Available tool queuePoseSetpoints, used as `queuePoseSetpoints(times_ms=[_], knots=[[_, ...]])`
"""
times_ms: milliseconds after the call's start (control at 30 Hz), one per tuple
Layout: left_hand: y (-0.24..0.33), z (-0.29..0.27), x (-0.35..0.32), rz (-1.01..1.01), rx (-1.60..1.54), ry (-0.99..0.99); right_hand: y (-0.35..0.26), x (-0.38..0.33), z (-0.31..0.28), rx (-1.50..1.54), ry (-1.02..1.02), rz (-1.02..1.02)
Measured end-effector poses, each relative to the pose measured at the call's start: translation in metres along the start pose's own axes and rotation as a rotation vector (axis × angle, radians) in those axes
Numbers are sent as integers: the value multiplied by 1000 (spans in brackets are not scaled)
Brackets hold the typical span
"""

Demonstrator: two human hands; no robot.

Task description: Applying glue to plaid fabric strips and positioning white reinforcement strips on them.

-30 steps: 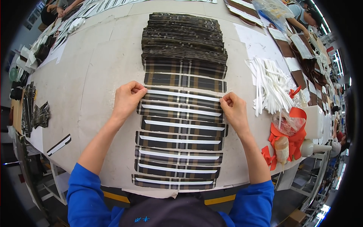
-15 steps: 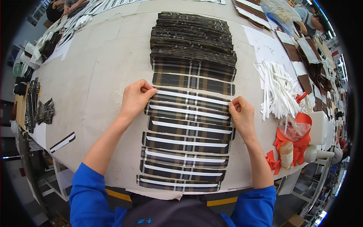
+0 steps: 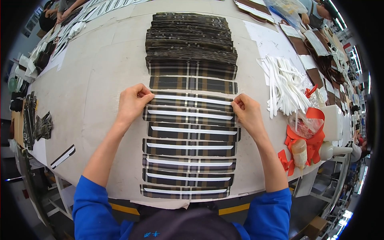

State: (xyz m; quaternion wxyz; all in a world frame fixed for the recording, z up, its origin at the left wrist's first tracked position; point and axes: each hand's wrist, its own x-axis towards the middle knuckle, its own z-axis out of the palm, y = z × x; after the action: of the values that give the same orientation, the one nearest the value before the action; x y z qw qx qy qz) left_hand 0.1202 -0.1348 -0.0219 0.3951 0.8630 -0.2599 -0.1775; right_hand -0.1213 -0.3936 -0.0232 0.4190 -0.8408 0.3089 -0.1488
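Between my hands a narrow white strip (image 3: pixel 180 98) lies along a dark plaid fabric piece (image 3: pixel 172 103). My left hand (image 3: pixel 135 103) is closed in a pinch on the strip's left end. At its right end, my right hand (image 3: pixel 247 112) pinches with thumb and forefinger. Nearer me, several similar plaid pieces lie in a column, each bearing a white strip (image 3: pixel 190 149). Just beyond my hands is a plaid piece (image 3: pixel 170 83) with no strip on it. Farther back, a thick stack of plaid pieces (image 3: pixel 188 38) fans toward me.
Loose white strips (image 3: pixel 285 86) are heaped at the right. Near them are red fabric (image 3: pixel 315 141), a glue-stained bottle (image 3: pixel 299 152) and a white nozzle bottle (image 3: pixel 332 151). Plaid scraps (image 3: pixel 43 126) and a single dark piece with white (image 3: pixel 63 157) lie left. Other people work at the far corners.
The whole scene has shifted slightly leftward in the picture. Both hands keep their pinch at the ends of the same white strip, with little other visible movement.
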Motion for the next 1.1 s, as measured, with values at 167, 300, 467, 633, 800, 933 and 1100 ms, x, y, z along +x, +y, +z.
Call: queuePoseSetpoints(times_ms=[167,300,467,633,800,933,1100], knots=[[0,0,-1,62,34,10,-3,1,-2,-19,-39,8],[-1,0,-1,95,50,23,-1,1,-1,-33,-20,-1],[3,1,-2,53,71,30,-1,2,1,-105,18,-45],[-4,2,0,48,61,43,0,3,3,-120,20,-45],[-8,3,3,33,48,37,1,4,4,-106,13,-44],[-10,1,3,13,35,32,3,6,5,-168,18,-107],[-12,2,3,65,92,65,-7,3,6,-410,72,-132]])
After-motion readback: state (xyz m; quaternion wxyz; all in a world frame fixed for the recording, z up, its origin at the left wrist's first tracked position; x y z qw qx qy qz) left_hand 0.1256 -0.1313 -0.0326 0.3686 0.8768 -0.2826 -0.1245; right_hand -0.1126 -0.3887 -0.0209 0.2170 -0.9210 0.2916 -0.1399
